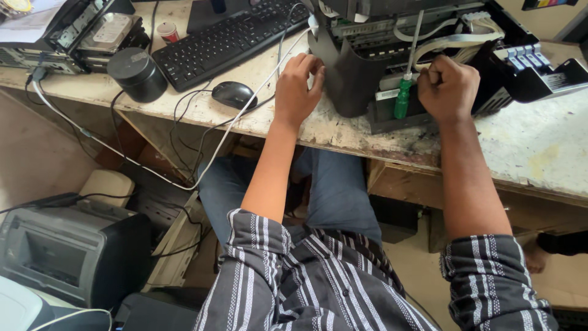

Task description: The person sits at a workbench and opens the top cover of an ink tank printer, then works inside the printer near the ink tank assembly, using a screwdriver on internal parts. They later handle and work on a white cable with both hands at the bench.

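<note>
Opened black plastic printer [361,73]: your left hand [297,89] curls gripping its dark side panel; your right hand [448,87], fisted, rests beside the green-handled screwdriver [404,86].

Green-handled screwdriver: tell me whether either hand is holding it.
No. The screwdriver stands in the opened printer, between the left hand and right hand, neither gripping it.

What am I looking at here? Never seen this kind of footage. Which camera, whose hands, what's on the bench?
One camera, worn on a person's head, looks down at their own two bare hands. The left hand grips the dark side panel of an opened printer on a worn workbench. The right hand is closed in a fist against the printer, beside a green-handled screwdriver standing in it. Also on the bench: a keyboard, a mouse, a black round canister, cables.
</note>
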